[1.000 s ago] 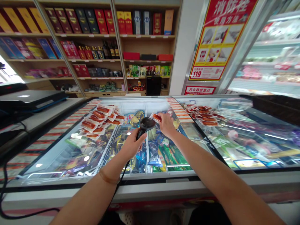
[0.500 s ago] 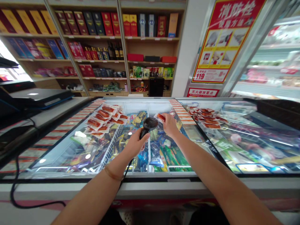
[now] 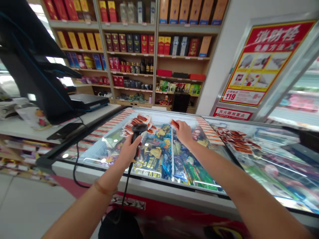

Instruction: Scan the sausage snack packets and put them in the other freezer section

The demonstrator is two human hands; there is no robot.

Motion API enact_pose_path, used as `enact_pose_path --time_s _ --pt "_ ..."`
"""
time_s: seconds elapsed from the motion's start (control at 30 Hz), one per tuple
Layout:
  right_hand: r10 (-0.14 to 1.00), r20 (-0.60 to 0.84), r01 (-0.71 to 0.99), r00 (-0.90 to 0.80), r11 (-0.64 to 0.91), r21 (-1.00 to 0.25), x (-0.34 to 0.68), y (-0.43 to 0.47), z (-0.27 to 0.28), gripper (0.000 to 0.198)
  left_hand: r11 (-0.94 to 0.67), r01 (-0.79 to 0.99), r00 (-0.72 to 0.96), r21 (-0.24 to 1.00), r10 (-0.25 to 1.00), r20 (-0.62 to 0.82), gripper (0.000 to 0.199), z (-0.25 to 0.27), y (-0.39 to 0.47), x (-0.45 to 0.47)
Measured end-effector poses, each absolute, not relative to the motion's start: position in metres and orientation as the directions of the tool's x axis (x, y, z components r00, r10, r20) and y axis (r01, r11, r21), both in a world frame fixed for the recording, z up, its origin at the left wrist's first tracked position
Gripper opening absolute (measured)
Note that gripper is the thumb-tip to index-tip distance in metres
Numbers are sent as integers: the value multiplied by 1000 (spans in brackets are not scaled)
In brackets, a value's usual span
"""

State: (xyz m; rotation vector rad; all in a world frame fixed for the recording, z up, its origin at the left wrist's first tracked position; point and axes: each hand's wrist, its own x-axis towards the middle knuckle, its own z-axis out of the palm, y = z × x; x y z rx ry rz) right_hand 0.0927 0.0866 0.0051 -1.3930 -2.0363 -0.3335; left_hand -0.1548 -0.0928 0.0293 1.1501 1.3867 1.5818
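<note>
My left hand point(image 3: 130, 148) is wrapped round the handle of a black barcode scanner point(image 3: 139, 127), whose cable runs down past my forearm. Between the fingers of my right hand point(image 3: 183, 132) is a packaged sausage point(image 3: 175, 124) in clear wrap, held above the glass freezer lid point(image 3: 112, 128). Behind the scanner lies a pile of packaged sausages point(image 3: 142, 118) on the glass, partly covered by the scanner head. A second pile of packaged sausages point(image 3: 239, 142) rests on the lid to the right of my right arm.
A black point-of-sale machine point(image 3: 37, 66) and a flat scale point(image 3: 88, 99) stand on the counter at left, near a dark phone-like slab point(image 3: 64, 130). Shelves of boxes point(image 3: 129, 43) rise behind the freezer. A red fire-hydrant sign point(image 3: 269, 59) hangs at right.
The view has turned left, bringing more of the counter in. My left hand has moved the scanner away from the held sausage, toward the left pile. My right hand still holds the sausage.
</note>
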Motion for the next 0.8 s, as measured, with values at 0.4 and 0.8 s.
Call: enact_pose_path --time_s 0.4,0.8 --pt "724 533 781 -437 599 -175 -132 83 46 28 -140 22 -631 990 766 122 45 44 -140 -260" --pt "697 544 767 -467 626 -143 -101 81 42 36 -145 -3 -578 989 808 117 44 39 -114 -236"
